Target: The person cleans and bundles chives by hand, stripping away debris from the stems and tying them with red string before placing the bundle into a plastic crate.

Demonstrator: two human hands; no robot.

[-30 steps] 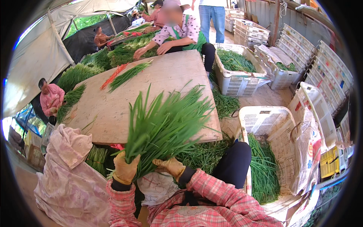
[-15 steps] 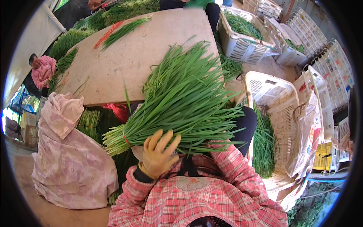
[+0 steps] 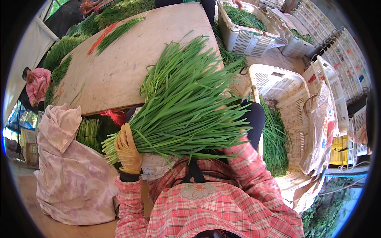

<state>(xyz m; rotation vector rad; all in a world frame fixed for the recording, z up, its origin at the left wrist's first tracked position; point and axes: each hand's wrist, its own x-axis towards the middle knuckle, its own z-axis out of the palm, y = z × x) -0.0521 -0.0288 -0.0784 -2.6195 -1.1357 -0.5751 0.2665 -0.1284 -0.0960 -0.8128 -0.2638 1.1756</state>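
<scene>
Leafy bunch (image 3: 174, 113) gripped by its pale stalks (image 3: 108, 150)

The bunch is held in front of the plaid smock (image 3: 222, 206), by the near edge of the worktop (image 3: 115, 75). The stalks are pointed left, and the long green leaves (image 3: 198, 129) are fanned out to the right. A firm hold is kept by the gloved left hand (image 3: 129, 151), its fingers laid across the stalks just in from the cut ends. The right hand is hidden by the leaves, toward which the right sleeve (image 3: 254, 158) is stretched; whether anything is gripped by it cannot be told. Whether the leaf tips are rested on the worktop cannot be told either.

By its look, the bunch can be judged light for its bulk, though a droop is to be expected at the leafy end if only the stalks are lifted. The stalks seem fairly firm and are best taken in one full grip. The leaves seem limp and easily creased or bruised, so they are better supported from beneath than squeezed. Being smooth, single strands may be shed if the grip is slackened.
</scene>
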